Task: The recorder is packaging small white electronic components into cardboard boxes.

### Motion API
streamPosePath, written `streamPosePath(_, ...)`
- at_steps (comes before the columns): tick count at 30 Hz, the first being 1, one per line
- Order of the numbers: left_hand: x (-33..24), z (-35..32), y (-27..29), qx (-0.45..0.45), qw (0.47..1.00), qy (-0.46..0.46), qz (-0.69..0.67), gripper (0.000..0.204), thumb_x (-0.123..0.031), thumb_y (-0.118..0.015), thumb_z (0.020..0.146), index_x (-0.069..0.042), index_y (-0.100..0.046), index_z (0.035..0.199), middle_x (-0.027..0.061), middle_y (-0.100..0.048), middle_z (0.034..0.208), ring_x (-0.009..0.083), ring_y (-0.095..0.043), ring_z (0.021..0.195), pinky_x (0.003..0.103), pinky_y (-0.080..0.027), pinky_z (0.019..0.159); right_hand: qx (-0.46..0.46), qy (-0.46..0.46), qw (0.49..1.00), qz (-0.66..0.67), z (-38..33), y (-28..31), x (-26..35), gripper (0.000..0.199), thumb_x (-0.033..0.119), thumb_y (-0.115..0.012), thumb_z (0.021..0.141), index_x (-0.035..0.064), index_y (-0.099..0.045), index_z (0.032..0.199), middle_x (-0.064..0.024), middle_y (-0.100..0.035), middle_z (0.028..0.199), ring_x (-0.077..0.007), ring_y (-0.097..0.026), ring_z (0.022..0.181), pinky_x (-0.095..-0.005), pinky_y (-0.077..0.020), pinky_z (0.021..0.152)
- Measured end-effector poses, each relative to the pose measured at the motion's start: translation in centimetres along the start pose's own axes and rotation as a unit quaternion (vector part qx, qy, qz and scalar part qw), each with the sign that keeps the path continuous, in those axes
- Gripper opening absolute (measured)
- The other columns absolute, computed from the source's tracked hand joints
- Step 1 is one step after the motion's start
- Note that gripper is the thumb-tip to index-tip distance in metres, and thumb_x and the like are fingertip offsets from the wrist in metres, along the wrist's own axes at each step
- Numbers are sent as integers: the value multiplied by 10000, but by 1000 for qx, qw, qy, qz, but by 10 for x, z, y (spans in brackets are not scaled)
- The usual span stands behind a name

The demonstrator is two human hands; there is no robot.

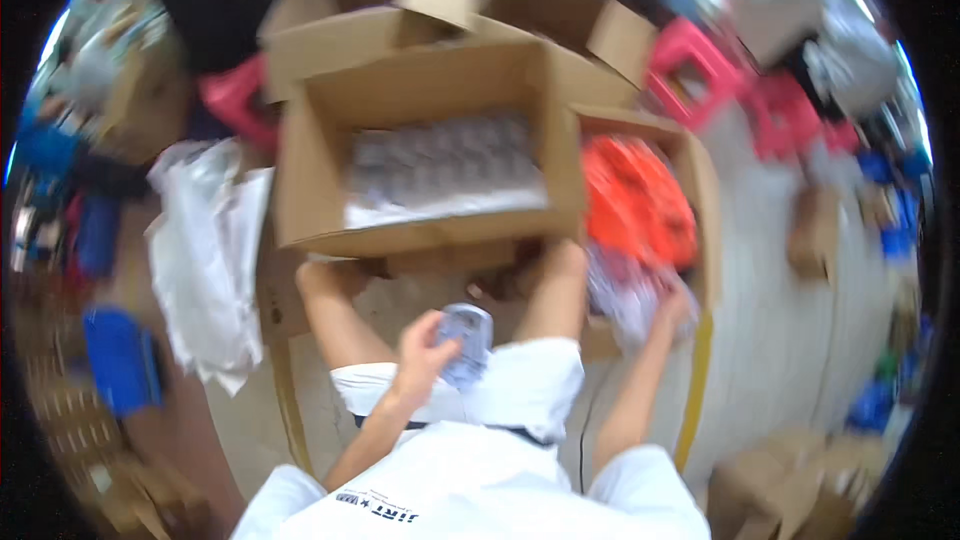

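Observation:
My left hand (421,348) is closed round the side of a grey-blue, palm-sized object (466,342) with rounded ends, held above my lap. Blur hides what kind of object it is. On the right, my right hand (674,306) reaches into a cardboard box (707,210) and is closed on a clear plastic bag (630,292); its fingers are smeared by motion. Bright orange plastic (640,202) lies behind that bag in the same box. Straight ahead of my knees, a larger open carton (430,238) holds rows of grey, plastic-wrapped items (445,165).
White plastic sheeting (210,260) hangs left of the large carton. More open cartons (345,35) stand behind it. Pink stools (695,70) are at the far right, a blue bin (122,360) at the left. Another cardboard box (790,480) sits at the lower right.

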State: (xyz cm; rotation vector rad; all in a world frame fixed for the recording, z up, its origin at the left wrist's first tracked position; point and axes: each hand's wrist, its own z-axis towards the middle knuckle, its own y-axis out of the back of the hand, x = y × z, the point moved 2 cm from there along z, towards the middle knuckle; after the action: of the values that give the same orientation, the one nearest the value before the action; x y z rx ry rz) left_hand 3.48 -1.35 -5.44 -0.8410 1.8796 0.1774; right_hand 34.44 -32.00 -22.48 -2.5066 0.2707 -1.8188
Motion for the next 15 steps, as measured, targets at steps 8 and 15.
streamPosePath(8,-25,-2,-19,34,998,51,-27,298,65,-550,778,2,-580,1067,90,-650,948,138,-578,838,213,-464,769,95,-21,982,162,-188,-114,106,122,80,-544,858,13,-646,856,-111,-655,754,-177,-585,615,-267,-481,559)
streamPosePath(15,-74,-27,-21,205,966,-156,29,301,71,-584,774,8,-597,1068,70,-634,1003,127,-561,857,225,-446,755,294,14,954,56,-270,-170,120,92,-27,-563,828,-37,-631,889,-109,-646,877,-169,-563,642,-240,-467,558)
